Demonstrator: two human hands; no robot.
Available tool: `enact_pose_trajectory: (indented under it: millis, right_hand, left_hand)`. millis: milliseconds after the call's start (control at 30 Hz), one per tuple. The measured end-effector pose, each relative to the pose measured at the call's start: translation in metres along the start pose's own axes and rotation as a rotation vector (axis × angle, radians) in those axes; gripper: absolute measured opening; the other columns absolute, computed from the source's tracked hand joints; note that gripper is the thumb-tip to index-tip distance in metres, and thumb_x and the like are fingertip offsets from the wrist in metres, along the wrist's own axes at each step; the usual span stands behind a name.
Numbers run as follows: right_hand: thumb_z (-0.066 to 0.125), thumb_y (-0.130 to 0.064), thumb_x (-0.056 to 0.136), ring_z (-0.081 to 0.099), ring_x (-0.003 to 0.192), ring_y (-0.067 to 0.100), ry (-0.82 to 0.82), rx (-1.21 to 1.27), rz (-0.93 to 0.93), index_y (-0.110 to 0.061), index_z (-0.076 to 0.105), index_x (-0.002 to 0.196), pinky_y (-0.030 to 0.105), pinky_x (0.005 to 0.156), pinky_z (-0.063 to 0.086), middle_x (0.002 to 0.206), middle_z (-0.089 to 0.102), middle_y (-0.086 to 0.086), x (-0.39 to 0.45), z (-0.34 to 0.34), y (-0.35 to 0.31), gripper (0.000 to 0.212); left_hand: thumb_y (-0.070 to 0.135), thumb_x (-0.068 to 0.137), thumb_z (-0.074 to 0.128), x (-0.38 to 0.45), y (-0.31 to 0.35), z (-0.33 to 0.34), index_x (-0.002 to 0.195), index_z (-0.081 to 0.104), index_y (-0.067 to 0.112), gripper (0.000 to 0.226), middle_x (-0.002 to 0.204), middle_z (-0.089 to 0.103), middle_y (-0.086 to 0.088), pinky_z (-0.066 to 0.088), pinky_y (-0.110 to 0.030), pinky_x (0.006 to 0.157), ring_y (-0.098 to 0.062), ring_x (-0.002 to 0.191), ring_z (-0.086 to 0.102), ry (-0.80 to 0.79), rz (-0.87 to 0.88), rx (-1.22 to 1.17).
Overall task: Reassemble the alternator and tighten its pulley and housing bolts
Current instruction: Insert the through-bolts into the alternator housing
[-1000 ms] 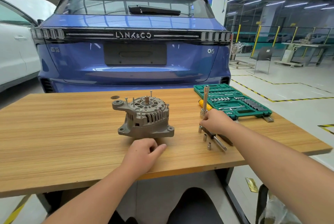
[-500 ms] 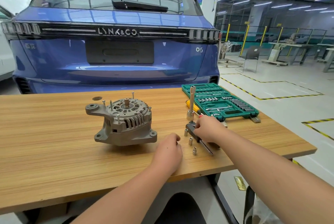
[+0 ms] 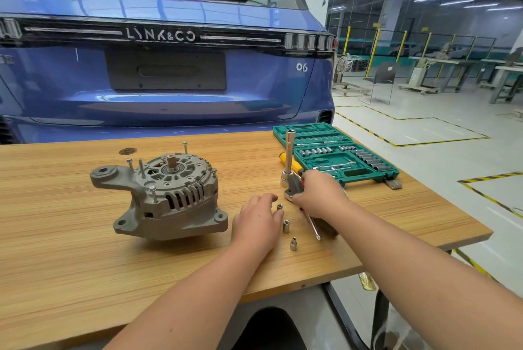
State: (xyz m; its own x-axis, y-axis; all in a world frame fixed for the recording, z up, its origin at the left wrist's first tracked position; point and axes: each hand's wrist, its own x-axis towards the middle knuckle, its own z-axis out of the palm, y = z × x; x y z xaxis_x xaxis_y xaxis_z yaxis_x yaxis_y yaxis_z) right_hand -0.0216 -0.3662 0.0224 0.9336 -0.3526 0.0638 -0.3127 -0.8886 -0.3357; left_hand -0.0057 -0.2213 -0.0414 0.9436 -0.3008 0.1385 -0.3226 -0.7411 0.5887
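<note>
1. Both forearms are bare, with no sleeves in view.
2. The left hand (image 3: 256, 222) wears no glove, ring or watch.
3. The right hand (image 3: 318, 194) is likewise bare and unadorned.

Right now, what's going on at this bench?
A person is working on an alternator that sits on a wooden table with several long bolts sticking up, not yet driven in. The right hand reaches onto a tool lying beside an upright extension bar; what it grips is hidden. The left hand rests open by three loose sockets. An open green socket set lies behind.
</note>
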Motion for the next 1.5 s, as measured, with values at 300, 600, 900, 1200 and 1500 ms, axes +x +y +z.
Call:
enact_pose_trajectory:
  millis: [300, 600, 900, 1200, 1500]
  right_hand:
    - [0.068, -0.025, 0.089, 0.063, 0.094, 0.022, 0.347, 0.518, -0.188, -0.04, 0.032, 0.153, 0.033, 0.076, 0.046, 0.111, 0.062, -0.003, -0.006, -0.028, -0.006, 0.075]
    - [0.069, -0.029, 0.093, 0.064, 0.089, 0.023, 0.408, 0.33, -0.393, -0.038, 0.038, 0.147, 0.033, 0.078, 0.049, 0.108, 0.063, -0.002, -0.021, -0.003, -0.024, 0.063]
    - [0.071, -0.023, 0.091, 0.061, 0.091, 0.025, 0.405, 0.297, -0.466, -0.033, 0.041, 0.144, 0.037, 0.08, 0.051, 0.111, 0.065, 0.004, -0.025, -0.001, -0.025, 0.061]
    - [0.07, -0.021, 0.09, 0.059, 0.089, 0.027, 0.396, 0.33, -0.455, -0.032, 0.043, 0.139, 0.035, 0.078, 0.049, 0.106, 0.064, 0.005, -0.027, 0.002, -0.025, 0.057]
    - [0.041, -0.048, 0.104, 0.07, 0.073, 0.02, 0.349, 0.863, -0.186, -0.037, 0.064, 0.097, 0.036, 0.065, 0.053, 0.079, 0.064, -0.005, -0.02, -0.018, -0.014, 0.027]
  left_hand:
    - [0.043, 0.105, 0.048, 0.001, 0.0, 0.0, 0.129, 0.062, 0.035, 0.029, 0.129, 0.062, 0.01, 0.037, -0.041, 0.1, -0.02, 0.129, 0.049, -0.023, 0.038, 0.081]
    - [0.041, 0.1, 0.059, -0.005, -0.002, -0.003, 0.106, 0.072, 0.027, 0.02, 0.105, 0.071, 0.006, 0.045, -0.037, 0.082, -0.022, 0.108, 0.06, 0.032, 0.054, 0.049]
    - [0.041, 0.098, 0.062, -0.007, -0.001, -0.003, 0.086, 0.056, 0.034, 0.015, 0.097, 0.071, 0.004, 0.042, -0.036, 0.078, -0.025, 0.102, 0.062, 0.032, 0.039, 0.017]
    - [0.042, 0.104, 0.051, -0.007, 0.0, -0.006, 0.086, 0.056, 0.028, 0.023, 0.087, 0.062, 0.006, 0.045, -0.04, 0.08, -0.027, 0.099, 0.061, 0.016, 0.078, -0.006]
    - [0.042, 0.103, 0.055, -0.007, -0.002, -0.007, 0.096, 0.067, 0.025, 0.022, 0.093, 0.07, 0.003, 0.052, -0.039, 0.082, -0.025, 0.094, 0.063, -0.002, 0.056, -0.047]
